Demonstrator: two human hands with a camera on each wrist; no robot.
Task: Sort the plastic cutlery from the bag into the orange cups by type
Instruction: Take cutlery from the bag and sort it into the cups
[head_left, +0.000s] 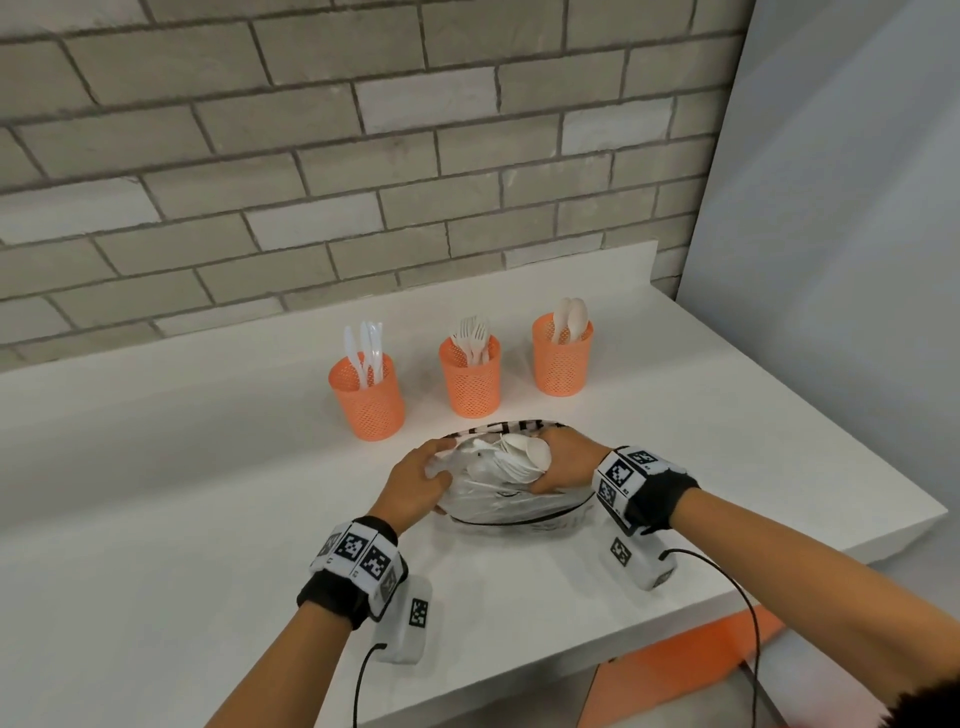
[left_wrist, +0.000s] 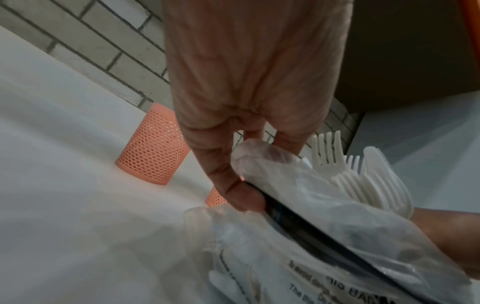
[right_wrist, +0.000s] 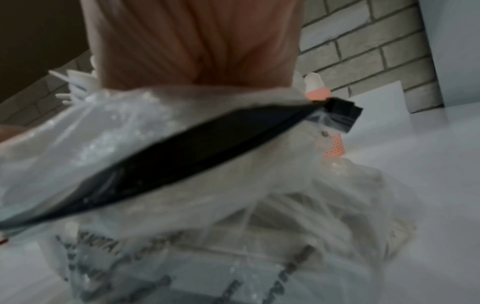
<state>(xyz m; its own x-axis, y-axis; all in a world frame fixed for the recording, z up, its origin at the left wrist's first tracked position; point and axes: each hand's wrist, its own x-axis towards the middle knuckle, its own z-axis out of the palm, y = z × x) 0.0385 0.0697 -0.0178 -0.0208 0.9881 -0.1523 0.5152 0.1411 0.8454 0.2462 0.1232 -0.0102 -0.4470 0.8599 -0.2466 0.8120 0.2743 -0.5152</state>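
Observation:
A clear zip bag (head_left: 511, 506) of white plastic cutlery lies on the white counter (head_left: 156, 493). My left hand (head_left: 415, 483) pinches the bag's left rim (left_wrist: 259, 158) between thumb and fingers. My right hand (head_left: 563, 462) reaches into the bag's mouth, fingers curled round a bundle of cutlery (head_left: 522, 457); forks and a knife (left_wrist: 350, 176) stick out of it. Behind the bag stand three orange mesh cups: the left (head_left: 368, 400) holds knives, the middle (head_left: 470, 382) forks, the right (head_left: 562, 364) spoons. The right wrist view shows the bag (right_wrist: 233, 205) blurred, hiding my fingers.
A brick wall (head_left: 311, 156) backs the counter, and a grey panel (head_left: 831, 208) closes off the right side. The counter's front edge runs diagonally at the lower right, with an orange object (head_left: 691, 660) below it. Cables hang from both wrist cameras.

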